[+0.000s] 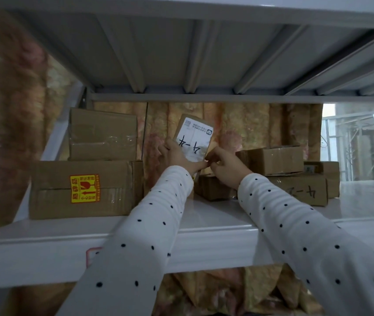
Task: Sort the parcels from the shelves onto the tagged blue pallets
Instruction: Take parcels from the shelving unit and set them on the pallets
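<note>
While both arms, in white sleeves dotted with black, are stretched over the front edge of the white metal shelf (204, 238), a small cardboard parcel (193, 135) is held raised above the shelf surface, tilted slightly to the right, with its white label turned toward the camera and handwritten dark marks seen upside down on it. The left hand (177, 156) is wrapped around the parcel's lower left side, with the fingers curled behind it and the thumb laid on the front. The right hand (224, 165) is set at the parcel's lower right corner, where the edge is pinched between fingertips and thumb. To the left on the same shelf a large carton (85, 190) bearing a yellow and red handling sticker (85, 188) is stood, and a second plain carton (103, 134) is stacked on top of it. To the right, behind the right hand, a small taped box (275, 160) is rested on a wider carton (304, 190) marked with handwriting, and another low box (213, 187) is seen just below the hands, partly hidden by the wrists. A patterned curtain (249, 126) in gold and pink is hung behind the shelf, and the ribbed grey underside of the upper shelf (181, 53) is seen overhead.
</note>
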Tool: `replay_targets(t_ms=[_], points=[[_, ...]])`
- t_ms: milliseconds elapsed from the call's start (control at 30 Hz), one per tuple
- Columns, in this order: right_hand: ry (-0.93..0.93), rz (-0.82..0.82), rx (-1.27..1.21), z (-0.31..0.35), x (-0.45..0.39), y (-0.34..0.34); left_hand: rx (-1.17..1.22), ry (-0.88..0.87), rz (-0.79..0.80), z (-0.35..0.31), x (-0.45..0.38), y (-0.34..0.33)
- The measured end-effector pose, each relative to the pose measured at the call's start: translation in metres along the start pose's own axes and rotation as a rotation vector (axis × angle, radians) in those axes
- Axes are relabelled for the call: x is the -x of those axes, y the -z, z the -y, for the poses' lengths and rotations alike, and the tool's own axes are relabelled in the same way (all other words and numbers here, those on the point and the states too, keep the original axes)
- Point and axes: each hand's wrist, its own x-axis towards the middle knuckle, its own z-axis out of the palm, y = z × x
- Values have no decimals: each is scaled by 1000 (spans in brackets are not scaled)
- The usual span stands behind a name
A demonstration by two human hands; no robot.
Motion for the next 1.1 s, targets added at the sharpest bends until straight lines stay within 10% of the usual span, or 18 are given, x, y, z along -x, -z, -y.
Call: replay_targets(t_ms=[333, 733, 900, 1100], points=[[-25, -277, -240, 3, 4, 13, -313, -187, -153, 3, 10, 12], [-153, -125, -306, 3, 12, 13, -536, -434, -50, 11, 18, 30], [-236, -138, -628, 16, 22, 12, -128, -134, -194, -8, 36, 28], [-195, -75, -629, 23, 36, 10, 580, 141, 53, -29, 63, 34]])
